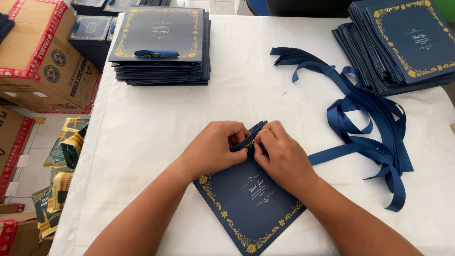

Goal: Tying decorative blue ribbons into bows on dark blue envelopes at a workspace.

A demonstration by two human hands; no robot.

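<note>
Mid-frame, left hand and right hand both pinch a ribbon at the bag's top edge.

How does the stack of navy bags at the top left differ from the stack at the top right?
The top-left stack lies squared up, and its top bag carries a blue ribbon handle. The top-right stack is fanned out askew, runs off the picture's edge, and its top bag shows no ribbon. Both are flat navy bags with gold floral borders on the white table.
</note>
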